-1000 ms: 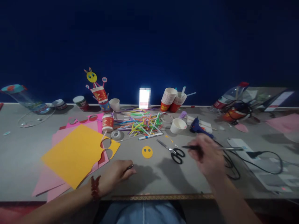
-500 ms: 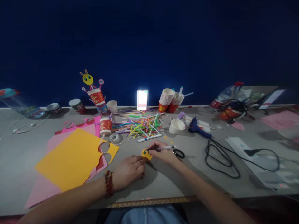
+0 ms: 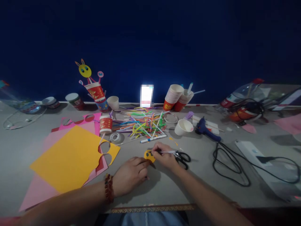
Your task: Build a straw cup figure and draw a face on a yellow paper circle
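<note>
A small yellow paper disc (image 3: 149, 156) with two dark eye spots lies flat on the table in front of me. My left hand (image 3: 136, 172) keeps its lower left edge pinned under closed fingertips. In my right hand (image 3: 165, 155) is a slim marker pen (image 3: 168, 152), tilted low, its tip at the spot on the right; the fingers hide part of the tip. Black-handled scissors (image 3: 183, 159) lie just right of that hand, partly covered by it. Another marker (image 3: 152, 139) with a white barrel rests beyond the disc.
Yellow card (image 3: 68, 157) with cut-out holes overlaps pink sheets at left. Colourful sticks (image 3: 145, 124) are heaped mid-table. Behind stand a paper-cup figure (image 3: 95, 92) and stacked cups (image 3: 173, 97). A glue gun (image 3: 207, 130), its cable and a power strip (image 3: 256, 166) occupy the right.
The view has shifted slightly, and more of the scissors shows. My right hand has tipped the pen flatter over the disc. My left hand stays in place on it.
</note>
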`<control>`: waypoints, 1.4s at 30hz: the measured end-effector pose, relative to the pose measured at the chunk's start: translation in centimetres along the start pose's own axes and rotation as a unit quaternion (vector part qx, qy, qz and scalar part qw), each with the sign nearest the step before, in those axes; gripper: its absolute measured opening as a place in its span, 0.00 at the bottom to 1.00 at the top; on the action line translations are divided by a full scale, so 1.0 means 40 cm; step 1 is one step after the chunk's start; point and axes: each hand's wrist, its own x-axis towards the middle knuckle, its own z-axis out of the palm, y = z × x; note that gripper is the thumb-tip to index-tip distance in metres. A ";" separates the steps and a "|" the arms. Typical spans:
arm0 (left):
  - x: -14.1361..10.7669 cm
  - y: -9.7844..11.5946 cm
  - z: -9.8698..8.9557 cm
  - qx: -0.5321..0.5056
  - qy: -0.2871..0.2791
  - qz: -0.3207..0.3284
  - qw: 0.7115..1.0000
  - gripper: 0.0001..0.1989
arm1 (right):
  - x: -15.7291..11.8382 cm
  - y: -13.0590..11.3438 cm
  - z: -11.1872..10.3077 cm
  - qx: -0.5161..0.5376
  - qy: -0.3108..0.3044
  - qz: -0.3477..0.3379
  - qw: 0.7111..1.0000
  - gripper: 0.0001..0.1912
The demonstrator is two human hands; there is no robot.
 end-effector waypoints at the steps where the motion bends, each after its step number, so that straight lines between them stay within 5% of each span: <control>1: 0.000 0.000 0.000 -0.003 0.002 -0.002 1.000 0.07 | 0.000 0.000 0.000 -0.001 -0.005 -0.001 1.000 0.07; 42: -0.002 0.001 0.004 -0.025 -0.006 -0.021 0.999 0.07 | 0.000 0.000 0.001 -0.055 -0.042 0.006 0.998 0.07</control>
